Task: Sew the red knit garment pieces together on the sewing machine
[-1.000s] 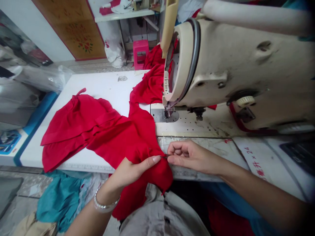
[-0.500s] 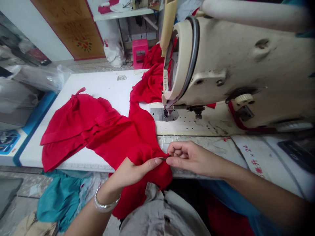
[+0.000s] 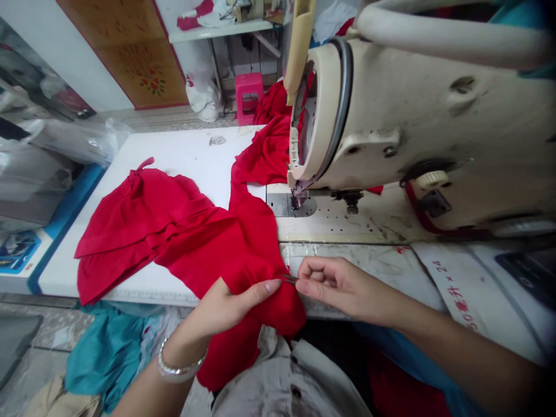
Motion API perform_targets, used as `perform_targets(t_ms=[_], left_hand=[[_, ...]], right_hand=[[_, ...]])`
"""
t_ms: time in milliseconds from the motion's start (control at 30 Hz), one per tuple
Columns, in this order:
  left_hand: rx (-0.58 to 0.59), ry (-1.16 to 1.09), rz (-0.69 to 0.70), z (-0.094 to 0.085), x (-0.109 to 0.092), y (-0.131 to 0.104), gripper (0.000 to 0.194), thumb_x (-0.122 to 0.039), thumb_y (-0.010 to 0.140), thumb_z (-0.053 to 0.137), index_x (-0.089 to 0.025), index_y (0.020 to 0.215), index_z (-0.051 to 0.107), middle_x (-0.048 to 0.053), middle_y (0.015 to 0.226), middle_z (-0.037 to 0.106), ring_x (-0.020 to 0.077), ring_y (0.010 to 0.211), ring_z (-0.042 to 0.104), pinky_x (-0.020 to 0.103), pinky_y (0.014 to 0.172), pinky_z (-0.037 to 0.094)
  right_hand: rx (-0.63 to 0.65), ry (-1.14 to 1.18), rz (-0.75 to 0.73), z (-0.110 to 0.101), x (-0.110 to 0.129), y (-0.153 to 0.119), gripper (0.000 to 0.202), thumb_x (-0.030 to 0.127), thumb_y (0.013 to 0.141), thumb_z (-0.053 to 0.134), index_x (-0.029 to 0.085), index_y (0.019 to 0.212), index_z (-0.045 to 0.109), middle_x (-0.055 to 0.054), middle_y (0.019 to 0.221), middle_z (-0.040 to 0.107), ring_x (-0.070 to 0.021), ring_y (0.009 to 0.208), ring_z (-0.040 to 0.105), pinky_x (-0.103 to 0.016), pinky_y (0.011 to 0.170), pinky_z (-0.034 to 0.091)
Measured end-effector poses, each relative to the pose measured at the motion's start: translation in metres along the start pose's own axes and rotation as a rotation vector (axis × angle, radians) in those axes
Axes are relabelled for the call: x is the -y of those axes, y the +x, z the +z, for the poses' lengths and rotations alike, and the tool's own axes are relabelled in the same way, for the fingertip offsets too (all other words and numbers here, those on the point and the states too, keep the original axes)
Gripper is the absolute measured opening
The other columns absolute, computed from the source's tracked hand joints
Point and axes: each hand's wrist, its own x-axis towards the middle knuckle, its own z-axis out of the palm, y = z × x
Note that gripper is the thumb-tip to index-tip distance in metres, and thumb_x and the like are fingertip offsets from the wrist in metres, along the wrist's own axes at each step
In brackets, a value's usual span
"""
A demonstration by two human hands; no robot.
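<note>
A red garment (image 3: 208, 243) lies across the white table and hangs down over its near edge to my lap. My left hand (image 3: 238, 307) pinches the cloth near that edge, thumb on top and fingers hidden beneath. Just right of it, my right hand (image 3: 330, 284) is closed on small dark tweezers (image 3: 289, 279), whose two thin tips point left at the garment's edge. Most of the tweezers is hidden in my fingers. Beyond my hands stands a cream sewing machine (image 3: 417, 127), its needle plate (image 3: 282, 204) just past the cloth.
Teal cloth (image 3: 104, 347) is heaped below the table's left front. A plastic bag (image 3: 87, 139) sits at the far left. Behind the table are a pink stool (image 3: 249, 95) and another work table (image 3: 221, 30). The machine's body fills the right side.
The tweezers' tips now show apart, with a slight gap between my hands where they nearly met before. The view has shifted slightly; the garment lies much the same.
</note>
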Motion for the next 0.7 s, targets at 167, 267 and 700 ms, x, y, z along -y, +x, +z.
perform_targets(t_ms=[167,267,700], left_hand=[[-0.079,0.080,0.075,0.005,-0.002,-0.004,0.022,-0.037,0.092,0.069,-0.015,0.092,0.072,0.004,0.091,0.076,0.0158,0.085,0.069,0.022,0.074,0.055],[-0.095,0.074,0.080,0.007,-0.006,-0.003,0.020,-0.036,0.090,0.072,-0.016,0.091,0.073,0.005,0.092,0.077,0.0172,0.086,0.071,0.023,0.073,0.055],[-0.101,0.057,0.048,0.007,-0.004,-0.005,0.033,-0.047,0.088,0.071,-0.014,0.084,0.074,0.006,0.082,0.075,0.0182,0.077,0.069,0.026,0.070,0.057]], right_hand=[[-0.023,0.004,0.019,0.004,0.005,-0.006,0.049,0.065,0.083,0.067,0.020,0.078,0.049,0.007,0.059,0.037,-0.0074,0.053,0.029,-0.024,0.049,0.021],[-0.035,-0.031,0.033,0.003,0.009,-0.010,0.050,0.067,0.083,0.066,0.020,0.078,0.049,0.007,0.059,0.037,-0.0078,0.054,0.030,-0.024,0.049,0.022],[-0.021,0.082,0.010,0.008,0.012,-0.008,0.048,0.063,0.082,0.069,0.020,0.079,0.050,0.007,0.061,0.040,-0.0076,0.055,0.032,-0.024,0.050,0.023]])
